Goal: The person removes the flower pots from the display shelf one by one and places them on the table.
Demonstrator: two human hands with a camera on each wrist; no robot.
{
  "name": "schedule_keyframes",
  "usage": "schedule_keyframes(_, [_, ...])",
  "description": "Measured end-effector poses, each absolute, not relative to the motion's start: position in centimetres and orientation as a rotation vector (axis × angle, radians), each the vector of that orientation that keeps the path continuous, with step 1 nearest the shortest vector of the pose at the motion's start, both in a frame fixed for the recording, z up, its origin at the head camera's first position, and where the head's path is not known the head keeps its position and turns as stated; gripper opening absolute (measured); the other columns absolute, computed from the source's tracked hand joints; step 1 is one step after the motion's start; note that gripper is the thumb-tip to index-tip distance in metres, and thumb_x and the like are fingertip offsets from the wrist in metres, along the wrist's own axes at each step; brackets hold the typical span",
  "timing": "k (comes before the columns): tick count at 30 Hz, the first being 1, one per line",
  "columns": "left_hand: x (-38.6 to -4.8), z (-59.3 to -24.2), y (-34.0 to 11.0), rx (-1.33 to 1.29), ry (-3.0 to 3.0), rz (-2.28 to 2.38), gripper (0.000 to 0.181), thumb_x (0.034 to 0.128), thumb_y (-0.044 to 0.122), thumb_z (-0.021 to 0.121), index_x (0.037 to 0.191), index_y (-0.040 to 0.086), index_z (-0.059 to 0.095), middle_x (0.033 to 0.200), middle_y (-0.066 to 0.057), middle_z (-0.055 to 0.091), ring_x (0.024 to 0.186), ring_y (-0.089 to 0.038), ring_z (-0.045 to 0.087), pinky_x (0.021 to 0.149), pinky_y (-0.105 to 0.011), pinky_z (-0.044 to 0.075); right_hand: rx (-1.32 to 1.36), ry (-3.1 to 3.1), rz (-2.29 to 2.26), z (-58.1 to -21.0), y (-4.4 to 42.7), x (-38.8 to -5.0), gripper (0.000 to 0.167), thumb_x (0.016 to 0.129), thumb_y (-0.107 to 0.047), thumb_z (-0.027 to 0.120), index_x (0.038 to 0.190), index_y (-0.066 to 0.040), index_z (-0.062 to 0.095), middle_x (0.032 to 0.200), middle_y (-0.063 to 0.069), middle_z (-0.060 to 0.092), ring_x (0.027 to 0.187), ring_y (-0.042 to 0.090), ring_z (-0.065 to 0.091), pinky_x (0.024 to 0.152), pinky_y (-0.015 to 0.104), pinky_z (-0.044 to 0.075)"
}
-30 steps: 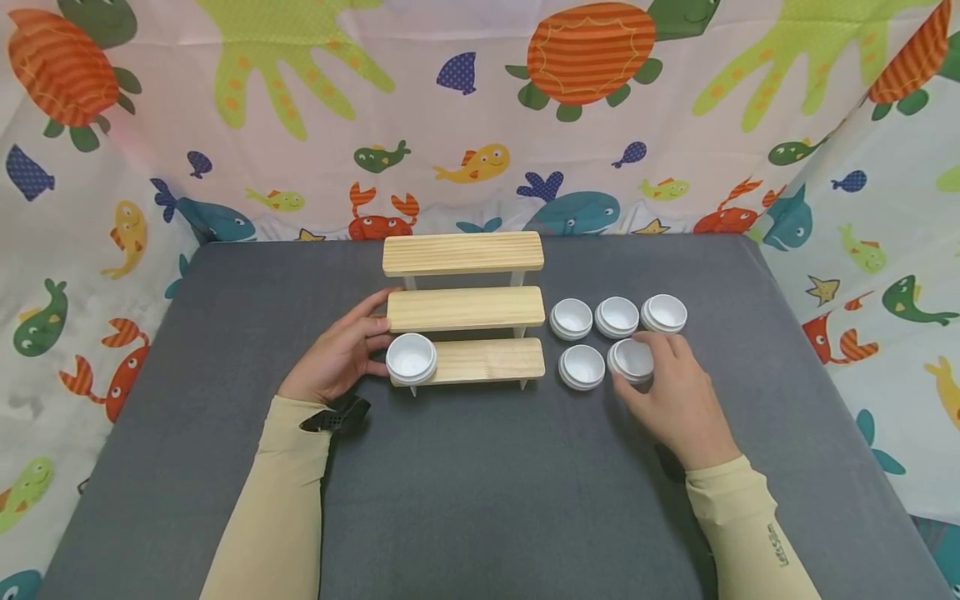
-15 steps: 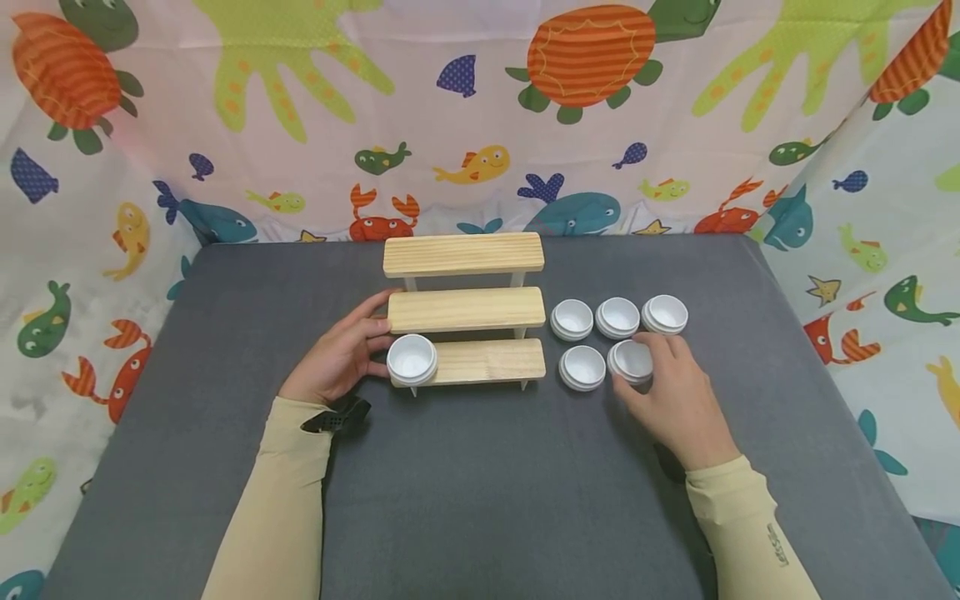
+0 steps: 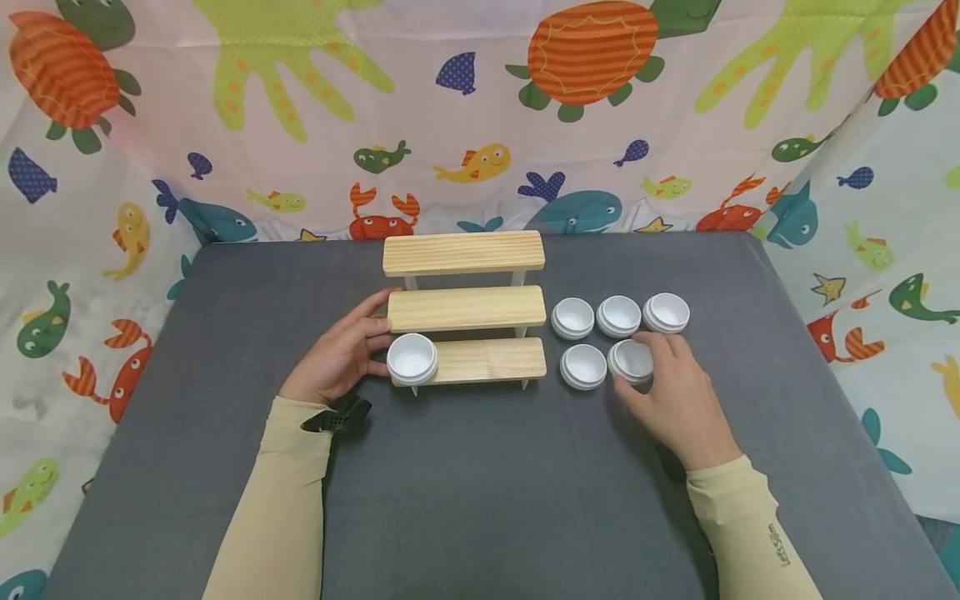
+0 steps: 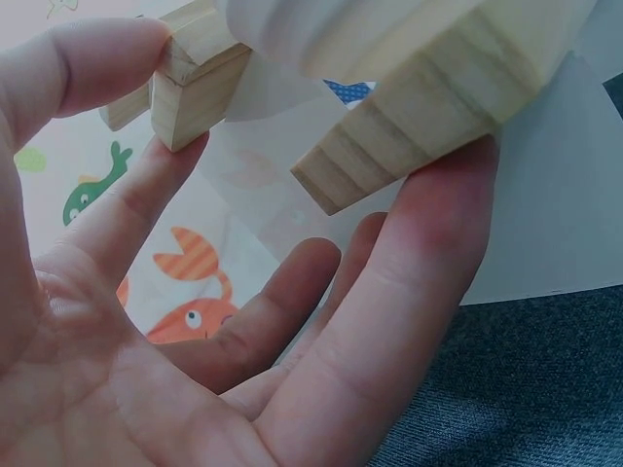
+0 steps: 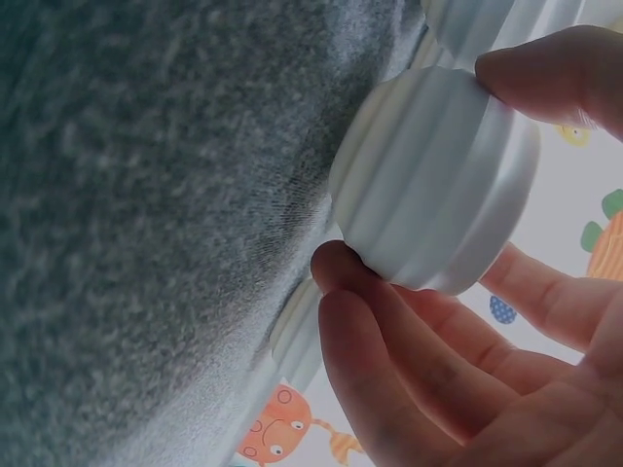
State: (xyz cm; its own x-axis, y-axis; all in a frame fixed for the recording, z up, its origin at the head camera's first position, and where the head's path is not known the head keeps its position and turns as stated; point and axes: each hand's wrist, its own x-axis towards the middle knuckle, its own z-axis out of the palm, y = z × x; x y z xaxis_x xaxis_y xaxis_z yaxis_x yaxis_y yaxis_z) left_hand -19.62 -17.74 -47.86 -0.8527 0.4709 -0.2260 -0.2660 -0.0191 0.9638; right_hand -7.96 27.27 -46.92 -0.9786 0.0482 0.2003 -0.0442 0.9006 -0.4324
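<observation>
A three-tier wooden display stand [image 3: 491, 360] stands on the grey table, with one white bowl [image 3: 412, 357] on the left end of its lowest shelf. My left hand [image 3: 335, 358] holds the stand at its left side. In the left wrist view, fingertips touch the ends of two wooden shelves [image 4: 419, 112]. To the right of the stand, my right hand [image 3: 678, 400] pinches a small white bowl [image 3: 631, 362] between thumb and fingers. The right wrist view shows this ribbed bowl [image 5: 433, 180] from the side, with the thumb at one side and fingertips at the other.
Three more white bowls form a back row, the middle one [image 3: 618, 316] directly behind the gripped bowl. Another bowl [image 3: 582, 367] sits just left of it. A sea-animal cloth [image 3: 480, 125] hangs behind and beside the grey table [image 3: 480, 492].
</observation>
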Motion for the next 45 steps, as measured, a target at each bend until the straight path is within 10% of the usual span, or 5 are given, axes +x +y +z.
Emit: schedule_keyframes(45, [-19.5, -47.9, -17.8, 0.228, 1.772, 1.926, 0.068, 0.1111, 0.029, 0.054, 0.173, 0.032, 0.025, 0.162, -0.021, 0.049, 0.124, -0.021, 0.070, 0.084, -0.047, 0.065, 0.085, -2.671, 0.486, -43.8, 25.0, -7.5, 0.056, 0.087, -0.037, 0.082, 0.133, -0.007, 0.069, 0.127, 0.020, 0.070, 0.097, 0.040, 0.071, 0.073, 0.060, 0.055])
